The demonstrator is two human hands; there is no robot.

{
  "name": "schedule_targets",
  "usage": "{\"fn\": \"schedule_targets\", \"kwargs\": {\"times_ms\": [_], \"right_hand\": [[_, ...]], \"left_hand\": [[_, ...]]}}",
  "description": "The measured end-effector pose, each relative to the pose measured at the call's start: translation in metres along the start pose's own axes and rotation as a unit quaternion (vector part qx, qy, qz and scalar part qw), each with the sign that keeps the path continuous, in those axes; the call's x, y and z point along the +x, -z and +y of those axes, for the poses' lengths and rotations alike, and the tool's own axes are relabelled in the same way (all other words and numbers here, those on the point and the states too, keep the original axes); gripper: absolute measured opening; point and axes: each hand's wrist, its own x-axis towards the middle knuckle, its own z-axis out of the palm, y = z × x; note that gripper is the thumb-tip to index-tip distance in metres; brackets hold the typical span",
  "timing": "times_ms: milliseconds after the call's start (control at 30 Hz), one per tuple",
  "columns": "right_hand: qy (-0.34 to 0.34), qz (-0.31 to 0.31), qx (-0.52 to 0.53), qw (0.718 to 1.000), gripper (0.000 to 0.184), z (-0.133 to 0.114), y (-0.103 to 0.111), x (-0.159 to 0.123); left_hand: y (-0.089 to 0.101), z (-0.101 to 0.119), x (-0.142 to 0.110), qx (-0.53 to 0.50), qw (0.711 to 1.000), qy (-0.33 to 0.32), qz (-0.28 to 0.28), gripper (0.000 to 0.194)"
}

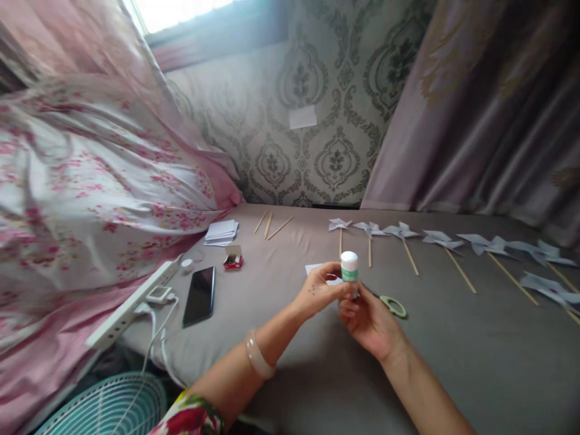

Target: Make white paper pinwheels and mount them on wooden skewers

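Observation:
Both hands meet around an upright glue stick (349,266) with a white cap and a green label. The fingers and thumb of my left hand (319,289) close about its side. My right hand (369,323) has its fingers curled round the lower end, which is mostly hidden. Behind my left hand lies a piece of white paper (312,268), partly covered by the fingers. Just right of my right hand are scissors (393,306) with pale green handles, their blades mostly out of sight.
Paper pinwheels on sticks (402,232) lie in a row at the right. Toward the back left are a stack of white paper (222,232), loose wooden sticks (268,225) and a small red box (232,258). A phone (199,296), power strip (133,305) and fan (109,405) are at the left.

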Motion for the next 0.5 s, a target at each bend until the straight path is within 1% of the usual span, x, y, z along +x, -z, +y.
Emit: {"fn": "schedule_targets", "kwargs": {"times_ms": [100,167,200,233,267,300,333,367,400,433,467,500], "right_hand": [[0.009,0.025,-0.049,0.998,0.039,0.005,0.000,0.002],[0.007,0.047,-0.087,0.995,0.039,0.007,0.001,0.003],[0.000,0.055,-0.100,0.993,0.039,0.008,0.002,0.003],[-0.009,0.060,-0.107,0.992,0.040,0.009,0.003,0.004],[-0.018,0.060,-0.109,0.992,0.039,0.010,0.004,0.005],[-0.025,0.059,-0.108,0.992,0.039,0.010,0.005,0.006],[-0.030,0.057,-0.106,0.992,0.038,0.011,0.006,0.006],[-0.033,0.053,-0.106,0.992,0.037,0.012,0.007,0.007],[-0.036,0.050,-0.107,0.992,0.036,0.014,0.007,0.008],[-0.039,0.047,-0.111,0.992,0.036,0.015,0.008,0.008],[-0.043,0.044,-0.115,0.991,0.035,0.017,0.008,0.009],[-0.046,0.042,-0.119,0.991,0.035,0.018,0.008,0.009]], "left_hand": [[0.007,0.001,-0.001,0.064,0.997,-0.028,0.030,0.033],[0.023,0.004,0.003,0.053,0.997,-0.020,0.059,0.033],[0.035,0.007,0.006,0.035,0.996,-0.011,0.081,0.033],[0.050,0.010,0.010,0.020,0.994,-0.014,0.107,0.033],[0.068,0.014,0.014,0.023,0.990,-0.030,0.136,0.033],[0.087,0.017,0.019,0.046,0.984,-0.049,0.167,0.033],[0.107,0.021,0.024,0.092,0.974,-0.059,0.200,0.033],[0.128,0.024,0.030,0.160,0.957,-0.053,0.235,0.032],[0.147,0.026,0.035,0.245,0.930,-0.027,0.271,0.031],[0.164,0.027,0.040,0.337,0.894,0.014,0.296,0.030],[0.179,0.027,0.046,0.368,0.878,0.037,0.304,0.030],[0.192,0.026,0.050,0.386,0.869,0.052,0.306,0.030]]}}
